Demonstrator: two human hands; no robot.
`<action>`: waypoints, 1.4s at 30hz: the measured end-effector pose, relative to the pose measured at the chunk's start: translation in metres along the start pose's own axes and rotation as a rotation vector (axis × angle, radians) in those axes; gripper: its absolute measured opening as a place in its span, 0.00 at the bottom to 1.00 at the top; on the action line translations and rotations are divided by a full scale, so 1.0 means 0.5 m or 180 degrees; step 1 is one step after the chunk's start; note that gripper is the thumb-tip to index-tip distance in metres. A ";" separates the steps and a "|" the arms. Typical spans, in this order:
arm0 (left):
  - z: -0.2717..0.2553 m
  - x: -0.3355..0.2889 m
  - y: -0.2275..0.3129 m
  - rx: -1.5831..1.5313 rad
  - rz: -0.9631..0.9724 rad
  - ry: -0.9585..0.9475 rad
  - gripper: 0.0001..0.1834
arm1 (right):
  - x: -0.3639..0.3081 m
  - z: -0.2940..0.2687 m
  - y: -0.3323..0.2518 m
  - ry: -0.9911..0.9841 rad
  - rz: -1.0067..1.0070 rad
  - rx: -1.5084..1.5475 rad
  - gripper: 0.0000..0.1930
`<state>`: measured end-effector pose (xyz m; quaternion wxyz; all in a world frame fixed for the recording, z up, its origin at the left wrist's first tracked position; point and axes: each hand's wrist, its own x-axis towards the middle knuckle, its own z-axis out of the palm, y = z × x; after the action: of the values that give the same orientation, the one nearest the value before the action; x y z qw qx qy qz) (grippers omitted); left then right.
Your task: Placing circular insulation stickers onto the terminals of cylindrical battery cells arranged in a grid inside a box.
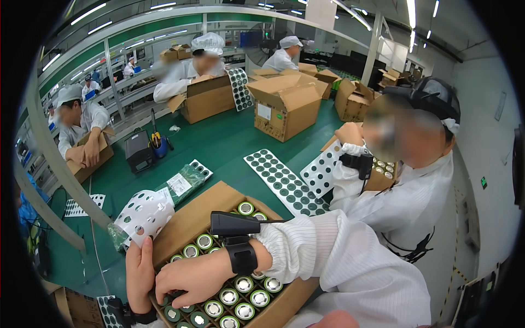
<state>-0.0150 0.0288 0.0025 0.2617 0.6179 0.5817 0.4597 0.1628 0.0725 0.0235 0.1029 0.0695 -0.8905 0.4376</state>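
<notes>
An open cardboard box (298, 295) in front of me holds rows of upright cylindrical battery cells (244, 283) with green wraps and silver ends. Several cells near the box's lower left corner carry dark green ring pads (199, 319). My right hand (197, 276) reaches across the box, its fingers bent and pressed down over the cells at the left; what is under the fingertips is hidden. At the box's left side my left hand (140, 270) points upward, closed on the lower edge of a curled white sheet with round holes (150, 210).
Sticker sheets with dark green rings (285, 183) lie on the green table (219, 147). Behind them stand cardboard boxes (287, 106), a black device (138, 152) and a blue tool holder (159, 146). A co-worker (404, 158) sits close at right; others work farther back.
</notes>
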 end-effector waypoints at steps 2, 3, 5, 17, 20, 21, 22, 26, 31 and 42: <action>-0.002 0.003 -0.001 0.0075 0.0067 0.0004 0.18 | 0.001 0.000 0.004 0.0024 -0.0067 -0.0041 0.13; -0.004 0.002 0.000 0.0060 0.0069 -0.0002 0.18 | 0.003 0.000 0.003 0.0017 -0.0053 -0.0012 0.13; -0.006 0.004 0.002 0.0079 -0.0009 0.0000 0.18 | 0.005 -0.002 0.001 0.0016 -0.0025 0.0011 0.13; 0.005 0.006 0.011 0.0046 0.0476 -0.0123 0.17 | -0.004 -0.002 -0.005 -0.0097 0.0161 0.0067 0.13; -0.001 0.001 -0.004 0.0106 0.0484 -0.0027 0.17 | -0.001 -0.002 -0.010 -0.0112 0.0005 0.0057 0.14; -0.007 -0.001 -0.005 0.0127 0.0433 -0.0031 0.18 | 0.004 0.001 -0.009 -0.0066 -0.0051 0.0054 0.13; -0.006 -0.001 -0.006 0.0126 0.0413 -0.0072 0.18 | 0.006 -0.004 -0.014 -0.0118 0.0115 0.0094 0.13; -0.007 0.007 0.009 0.0022 0.0353 -0.0064 0.18 | 0.006 -0.010 -0.011 -0.0142 0.0100 0.0035 0.14; -0.003 0.004 0.011 0.0091 0.0470 -0.0087 0.18 | 0.002 -0.005 -0.013 -0.0123 0.0096 0.0022 0.14; 0.000 0.008 -0.014 0.0062 -0.0050 -0.0031 0.17 | 0.003 -0.003 0.011 0.0030 -0.0080 -0.0002 0.13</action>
<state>-0.0187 0.0340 -0.0026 0.2621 0.6181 0.5896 0.4490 0.1605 0.0768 0.0204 0.1127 0.0786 -0.8892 0.4364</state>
